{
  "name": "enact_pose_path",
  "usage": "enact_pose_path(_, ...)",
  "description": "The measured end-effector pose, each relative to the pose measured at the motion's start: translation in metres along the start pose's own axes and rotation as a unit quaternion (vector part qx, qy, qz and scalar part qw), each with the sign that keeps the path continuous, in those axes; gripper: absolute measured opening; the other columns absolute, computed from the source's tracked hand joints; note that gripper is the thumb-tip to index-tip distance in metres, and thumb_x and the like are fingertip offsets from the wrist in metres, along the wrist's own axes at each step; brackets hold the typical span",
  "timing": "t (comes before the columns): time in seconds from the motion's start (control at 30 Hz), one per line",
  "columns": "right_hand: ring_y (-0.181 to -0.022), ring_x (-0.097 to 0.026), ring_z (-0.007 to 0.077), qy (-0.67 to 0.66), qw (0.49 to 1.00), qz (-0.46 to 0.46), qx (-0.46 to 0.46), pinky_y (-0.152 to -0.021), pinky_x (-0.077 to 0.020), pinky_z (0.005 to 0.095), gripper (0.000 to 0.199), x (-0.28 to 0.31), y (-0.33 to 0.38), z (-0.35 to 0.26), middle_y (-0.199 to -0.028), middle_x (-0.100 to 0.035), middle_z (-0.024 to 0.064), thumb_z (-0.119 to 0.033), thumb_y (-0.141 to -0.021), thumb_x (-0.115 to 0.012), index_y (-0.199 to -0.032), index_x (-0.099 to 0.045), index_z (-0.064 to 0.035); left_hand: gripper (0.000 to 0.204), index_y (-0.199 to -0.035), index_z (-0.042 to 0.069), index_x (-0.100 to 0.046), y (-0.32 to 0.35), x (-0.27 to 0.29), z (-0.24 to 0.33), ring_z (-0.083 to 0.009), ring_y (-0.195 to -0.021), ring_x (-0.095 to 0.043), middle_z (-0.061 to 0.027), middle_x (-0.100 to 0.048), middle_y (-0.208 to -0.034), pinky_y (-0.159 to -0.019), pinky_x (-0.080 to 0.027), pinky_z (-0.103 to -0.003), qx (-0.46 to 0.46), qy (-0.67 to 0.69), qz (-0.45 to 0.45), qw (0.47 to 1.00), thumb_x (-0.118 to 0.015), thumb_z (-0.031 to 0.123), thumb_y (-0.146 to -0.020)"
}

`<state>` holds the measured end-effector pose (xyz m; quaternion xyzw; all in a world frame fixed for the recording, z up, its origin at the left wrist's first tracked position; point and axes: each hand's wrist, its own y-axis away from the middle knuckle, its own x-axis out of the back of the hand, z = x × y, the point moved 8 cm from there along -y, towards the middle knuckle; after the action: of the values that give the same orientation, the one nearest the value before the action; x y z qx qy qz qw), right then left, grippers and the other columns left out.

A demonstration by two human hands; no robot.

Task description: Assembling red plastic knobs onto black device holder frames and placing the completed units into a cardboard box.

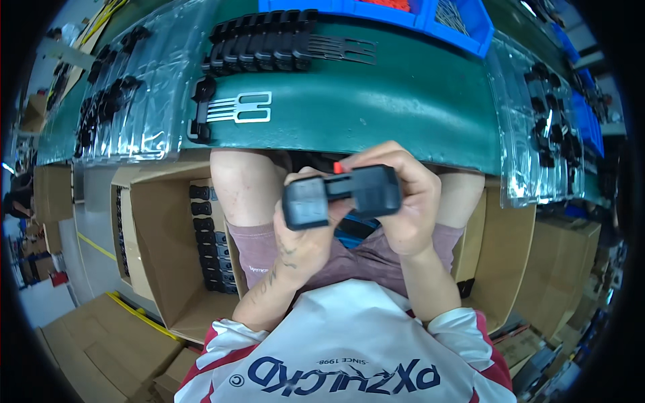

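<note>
Over my lap, in front of the green table (pixel 376 111), both hands hold one black plastic part made of two blocky ends joined by a narrow bridge (pixel 377 191). My left hand (pixel 302 252) is closed round its left block. My right hand (pixel 415 208) grips the right block, fingers bent over its far side. A small red piece (pixel 338 167) sticks up at the bridge, beside my right fingertips; whether it is fixed to the part I cannot tell. On the table nearby lies a black part (pixel 200 111) with a silver pronged plate (pixel 254 107).
A row of black parts (pixel 259 43) with dark pronged plates (pixel 342 49) lies farther back. Blue bins (pixel 420 27) hold red pieces and metal pins. Clear plastic trays (pixel 151 87) with black parts cover both table ends. An open cardboard box (pixel 164 248) with black parts stands at left.
</note>
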<state>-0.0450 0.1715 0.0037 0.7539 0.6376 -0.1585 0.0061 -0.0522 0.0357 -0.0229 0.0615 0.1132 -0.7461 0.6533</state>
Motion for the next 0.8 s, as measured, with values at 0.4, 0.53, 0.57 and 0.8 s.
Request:
enact_pose_path(0.4,-0.092,-0.059,0.0275,-0.026,0.997,0.049,0.057,-0.086,-0.0462,0.0398,0.025,0.001,0.006,0.000,-0.094,-0.061,0.0138,-0.011,-0.073,-0.071,-0.092,-0.059,-0.0011,0.025,-0.097,-0.001,-0.055,-0.005,-0.007,0.002,-0.0191,-0.076,-0.055,-0.0091,-0.055,-0.088,-0.073,-0.046,-0.030,0.011,0.006,-0.053,0.999,-0.064,-0.003,-0.074)
enact_pose_path(0.53,-0.091,-0.061,0.0241,-0.039,0.988,0.008,0.149,-0.084,-0.0491,0.0339,0.033,-0.004,0.004,-0.018,-0.095,-0.064,0.0127,-0.003,-0.064,-0.076,-0.093,-0.060,-0.0020,0.025,-0.098,0.001,-0.055,-0.006,-0.020,0.028,-0.0206,-0.079,-0.054,-0.0103,-0.054,-0.093,-0.074,-0.044,-0.032,-0.123,-0.098,-0.124,0.980,-0.064,0.000,-0.074)
enact_pose_path(0.57,-0.091,-0.061,0.0245,-0.059,0.985,0.003,0.161,-0.085,-0.0493,0.0346,0.034,-0.005,0.005,-0.019,-0.096,-0.064,0.0129,-0.003,-0.065,-0.077,-0.094,-0.060,-0.0022,0.025,-0.098,0.002,-0.056,-0.007,-0.021,0.032,-0.0212,-0.081,-0.053,-0.0108,-0.054,-0.095,-0.074,-0.044,-0.032,-0.140,-0.075,-0.110,0.981,-0.065,0.001,-0.075)
enact_pose_path(0.8,-0.097,-0.059,0.0289,-0.090,0.977,-0.010,0.194,-0.089,-0.0467,0.0397,0.028,-0.009,0.011,-0.019,-0.100,-0.060,0.0154,-0.013,-0.078,-0.069,-0.100,-0.055,-0.0024,0.031,-0.104,0.003,-0.055,-0.002,-0.024,0.031,-0.0263,-0.089,-0.052,-0.0141,-0.051,-0.105,-0.076,-0.044,-0.031,-0.192,0.013,-0.033,0.981,-0.066,0.007,-0.075)
